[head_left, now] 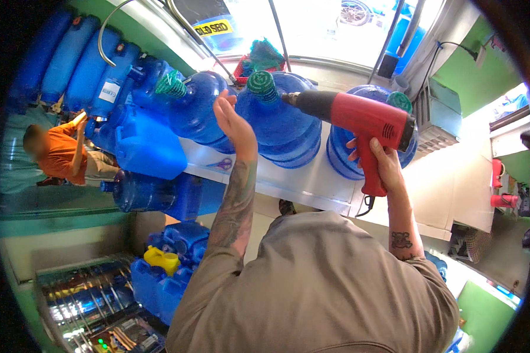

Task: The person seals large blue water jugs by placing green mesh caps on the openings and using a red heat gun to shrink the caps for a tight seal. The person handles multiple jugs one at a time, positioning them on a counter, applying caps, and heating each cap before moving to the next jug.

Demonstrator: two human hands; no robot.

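My right hand [388, 167] is wrapped round the handle of a red and black heat gun [359, 120]. Its metal nozzle points left, close to the neck of the middle blue water jug [285, 129]. A ribbed green seal [263, 88] covers that jug's cap and neck. Flat and raised, my left hand [235, 125] has its fingers stretched out and holds nothing. It is between the middle jug and the left water jug [194, 117], which also wears a green seal [171, 85]. Behind the heat gun, a third jug [343, 150] is partly hidden; its green seal [400, 101] shows above the gun.
Purple-handled scissors [222, 164] lie on the white counter [300, 182] in front of the jugs. A red basket [241, 69] of green seals stands behind them. Blue containers [150, 150] crowd the left, where a person in an orange shirt [65, 152] is. The gun's cord [368, 206] hangs near the counter edge.
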